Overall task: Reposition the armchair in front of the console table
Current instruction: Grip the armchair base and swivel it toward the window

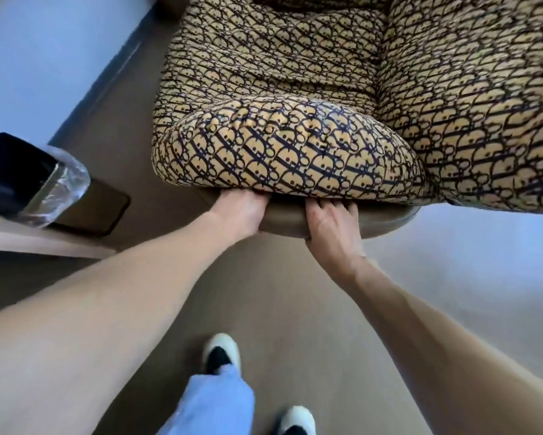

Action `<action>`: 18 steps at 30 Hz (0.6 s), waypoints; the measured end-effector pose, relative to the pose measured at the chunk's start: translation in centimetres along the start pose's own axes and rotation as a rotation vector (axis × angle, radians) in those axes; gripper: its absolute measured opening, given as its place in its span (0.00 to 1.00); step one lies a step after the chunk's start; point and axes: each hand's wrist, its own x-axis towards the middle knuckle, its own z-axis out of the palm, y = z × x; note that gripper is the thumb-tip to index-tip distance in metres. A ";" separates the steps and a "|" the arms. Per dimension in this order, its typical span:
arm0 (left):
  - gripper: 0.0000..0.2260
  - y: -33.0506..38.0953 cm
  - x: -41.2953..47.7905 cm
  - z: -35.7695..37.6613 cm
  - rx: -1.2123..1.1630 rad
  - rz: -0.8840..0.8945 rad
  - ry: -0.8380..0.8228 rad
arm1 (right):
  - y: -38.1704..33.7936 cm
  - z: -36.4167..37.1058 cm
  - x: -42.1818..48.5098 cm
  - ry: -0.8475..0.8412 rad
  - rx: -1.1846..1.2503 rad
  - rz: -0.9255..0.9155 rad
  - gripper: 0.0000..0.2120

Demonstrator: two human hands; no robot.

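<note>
The armchair [295, 89] fills the upper half of the head view, covered in yellow fabric with a dark blue pattern, its seat cushion bulging toward me. Under the cushion runs a smooth brown base rim [282, 219]. My left hand [238, 213] grips that rim at its left part, fingers tucked under the cushion. My right hand [332, 227] grips the same rim a little to the right, fingers curled over its top edge. A pale wooden edge [44, 243] at the left may be the console table; I cannot tell.
A black waste bin [22, 177] lined with a clear plastic bag stands at the left, close to the chair's front corner. Brown floor [279, 309] lies between me and the chair. My feet in white and black shoes [221, 353] stand below. A pale wall [44, 58] runs behind.
</note>
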 end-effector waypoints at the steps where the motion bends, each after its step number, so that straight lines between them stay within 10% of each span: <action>1: 0.16 -0.6 0.1 0.0 0.010 0.013 0.000 | -0.6 0.2 0.2 0.009 0.006 0.015 0.13; 18: 0.22 -16.0 4.0 -2.5 -0.067 0.257 -0.022 | -14.9 0.9 7.6 0.057 0.072 0.312 0.12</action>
